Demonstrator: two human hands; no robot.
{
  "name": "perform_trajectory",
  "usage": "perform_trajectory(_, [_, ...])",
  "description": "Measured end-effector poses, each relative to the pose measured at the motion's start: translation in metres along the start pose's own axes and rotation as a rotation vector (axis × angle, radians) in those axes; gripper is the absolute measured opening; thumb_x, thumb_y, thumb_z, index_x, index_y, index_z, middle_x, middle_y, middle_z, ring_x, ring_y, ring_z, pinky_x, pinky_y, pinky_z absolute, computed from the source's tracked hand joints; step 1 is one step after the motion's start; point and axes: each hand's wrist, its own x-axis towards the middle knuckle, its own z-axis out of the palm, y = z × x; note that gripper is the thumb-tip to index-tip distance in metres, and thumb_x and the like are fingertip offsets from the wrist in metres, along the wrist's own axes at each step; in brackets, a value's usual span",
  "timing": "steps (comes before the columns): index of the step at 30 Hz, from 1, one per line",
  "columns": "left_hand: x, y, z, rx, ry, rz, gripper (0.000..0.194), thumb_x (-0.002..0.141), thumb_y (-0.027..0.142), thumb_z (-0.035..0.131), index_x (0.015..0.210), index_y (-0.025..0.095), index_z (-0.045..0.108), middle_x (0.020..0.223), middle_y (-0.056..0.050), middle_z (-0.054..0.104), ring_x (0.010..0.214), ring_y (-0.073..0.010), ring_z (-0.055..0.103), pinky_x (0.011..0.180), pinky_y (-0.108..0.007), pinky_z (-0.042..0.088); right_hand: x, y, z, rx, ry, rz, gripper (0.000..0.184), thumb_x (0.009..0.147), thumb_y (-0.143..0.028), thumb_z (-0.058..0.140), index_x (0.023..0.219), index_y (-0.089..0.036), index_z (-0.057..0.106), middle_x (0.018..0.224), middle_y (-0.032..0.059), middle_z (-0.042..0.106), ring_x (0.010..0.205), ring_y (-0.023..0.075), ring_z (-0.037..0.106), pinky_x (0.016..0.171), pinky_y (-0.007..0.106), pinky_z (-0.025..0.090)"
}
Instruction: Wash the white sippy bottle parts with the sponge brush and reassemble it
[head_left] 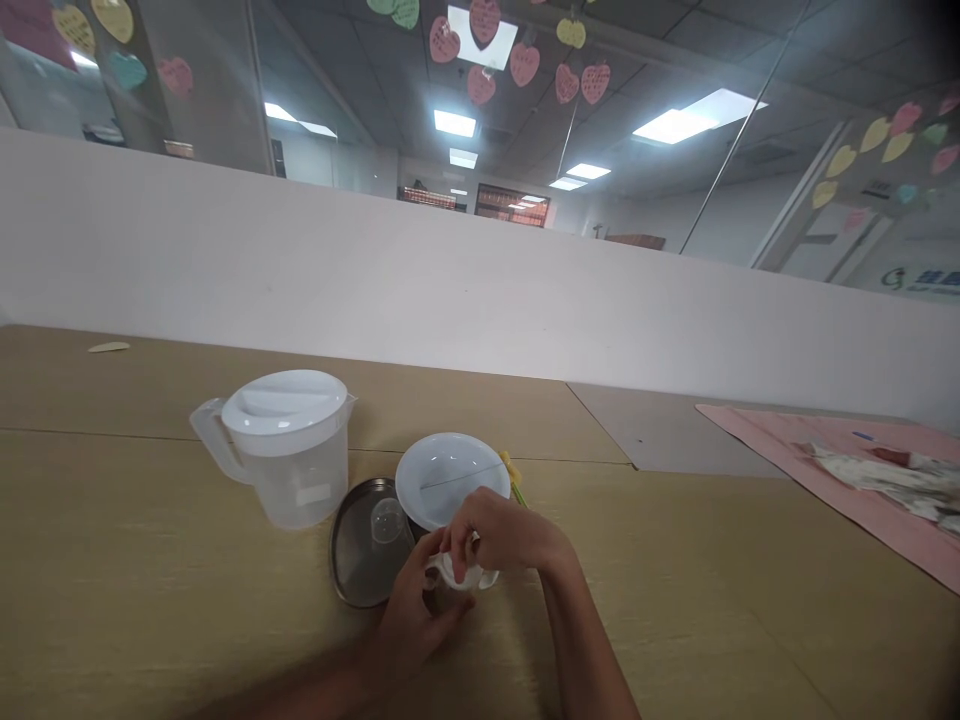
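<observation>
My left hand [416, 605] is wrapped round a small clear cup [450, 598] with a white rim, low over the table. My right hand [491, 535] reaches over the cup from the right, fingers bent down to its top; what they pinch, if anything, is hidden. White pieces stick out beside the cup. Just behind the hands stands a white bowl [442, 475] with a thin stick across it. To the left lies a dark metal tray [360, 560] with a small clear cap-like piece [388, 521] on it.
A translucent pitcher [296, 480] with a white lid stands left of the tray. A yellow flower-like thing [511, 468] on a green stem lies beside the bowl. Pink cloth [750, 430] with crumpled material covers the right side. A low white wall [465, 290] backs the table.
</observation>
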Motion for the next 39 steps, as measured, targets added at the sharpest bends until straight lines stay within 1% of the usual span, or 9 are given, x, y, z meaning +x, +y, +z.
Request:
perform_trajectory(7, [-0.001, 0.0, -0.002, 0.081, 0.01, 0.07, 0.049, 0.074, 0.031, 0.059, 0.118, 0.022, 0.039, 0.118, -0.008, 0.053, 0.11, -0.027, 0.049, 0.093, -0.042, 0.04, -0.003, 0.003, 0.005, -0.024, 0.113, 0.008, 0.041, 0.055, 0.003, 0.041, 0.07, -0.022, 0.07, 0.072, -0.0036, 0.067, 0.067, 0.0117, 0.059, 0.056, 0.017, 0.041])
perform_trajectory(13, [-0.002, 0.008, -0.001, 0.089, 0.083, 0.048, 0.05, 0.073, 0.031, 0.061, 0.117, 0.018, 0.04, 0.115, -0.01, 0.054, 0.107, -0.0247, 0.052, 0.089, -0.039, 0.043, -0.007, -0.013, 0.009, -0.117, 0.284, 0.05, 0.031, 0.061, 0.002, 0.046, 0.069, -0.021, 0.064, 0.076, -0.0004, 0.065, 0.075, 0.016, 0.058, 0.062, 0.025, 0.043])
perform_trajectory(17, [-0.002, 0.004, 0.0, 0.102, 0.116, 0.084, 0.05, 0.072, 0.028, 0.061, 0.117, 0.018, 0.04, 0.114, -0.011, 0.055, 0.104, -0.0238, 0.053, 0.088, -0.039, 0.044, -0.009, -0.015, 0.007, -0.148, 0.25, 0.157, 0.02, 0.065, -0.005, 0.05, 0.075, -0.017, 0.063, 0.087, 0.0035, 0.062, 0.084, 0.0172, 0.055, 0.073, 0.028, 0.041])
perform_trajectory(20, [-0.001, 0.002, 0.0, 0.114, 0.143, 0.113, 0.049, 0.072, 0.027, 0.061, 0.116, 0.019, 0.04, 0.112, -0.009, 0.055, 0.102, -0.0227, 0.054, 0.087, -0.038, 0.044, -0.011, -0.012, 0.004, -0.132, 0.228, 0.126, 0.021, 0.067, -0.008, 0.05, 0.08, -0.016, 0.065, 0.091, 0.0035, 0.061, 0.088, 0.0156, 0.054, 0.077, 0.026, 0.039])
perform_trajectory(23, [-0.001, 0.003, 0.0, 0.104, 0.13, 0.11, 0.05, 0.073, 0.027, 0.06, 0.117, 0.019, 0.039, 0.113, -0.009, 0.054, 0.103, -0.0219, 0.053, 0.086, -0.037, 0.044, -0.01, -0.008, 0.004, -0.157, 0.251, 0.124, 0.022, 0.07, -0.011, 0.05, 0.084, -0.018, 0.066, 0.085, 0.0014, 0.063, 0.081, 0.0133, 0.054, 0.072, 0.023, 0.038])
perform_trajectory(26, [-0.002, 0.004, 0.0, 0.098, 0.127, 0.096, 0.05, 0.073, 0.027, 0.06, 0.117, 0.019, 0.038, 0.113, -0.01, 0.054, 0.102, -0.0225, 0.054, 0.085, -0.038, 0.045, -0.003, -0.008, 0.007, -0.231, 0.245, 0.241, 0.017, 0.075, -0.021, 0.051, 0.083, -0.017, 0.066, 0.075, 0.0024, 0.064, 0.07, 0.0129, 0.055, 0.06, 0.022, 0.035])
perform_trajectory(32, [-0.003, -0.003, 0.001, 0.091, 0.14, 0.092, 0.05, 0.072, 0.028, 0.061, 0.114, 0.017, 0.038, 0.109, -0.011, 0.056, 0.097, -0.0236, 0.056, 0.082, -0.038, 0.046, 0.006, -0.014, 0.016, -0.424, 0.253, 0.318, 0.033, 0.087, -0.026, 0.036, 0.079, -0.014, 0.066, 0.079, 0.0094, 0.066, 0.074, 0.0174, 0.058, 0.061, 0.026, 0.035])
perform_trajectory(36, [-0.003, -0.003, 0.0, 0.073, 0.127, 0.084, 0.05, 0.072, 0.026, 0.061, 0.115, 0.018, 0.037, 0.111, -0.011, 0.055, 0.1, -0.024, 0.055, 0.084, -0.037, 0.046, -0.003, -0.013, 0.011, -0.331, 0.321, 0.305, 0.03, 0.08, -0.038, 0.048, 0.096, -0.018, 0.064, 0.081, 0.006, 0.066, 0.075, 0.0175, 0.058, 0.062, 0.025, 0.035])
perform_trajectory(39, [-0.003, 0.0, 0.0, 0.043, 0.13, 0.1, 0.048, 0.072, 0.024, 0.061, 0.114, 0.019, 0.04, 0.111, -0.01, 0.057, 0.098, -0.0236, 0.056, 0.082, -0.036, 0.047, -0.007, -0.014, 0.009, -0.301, 0.303, 0.215, 0.034, 0.074, -0.027, 0.053, 0.107, -0.02, 0.059, 0.087, 0.0041, 0.065, 0.08, 0.0166, 0.058, 0.065, 0.024, 0.036])
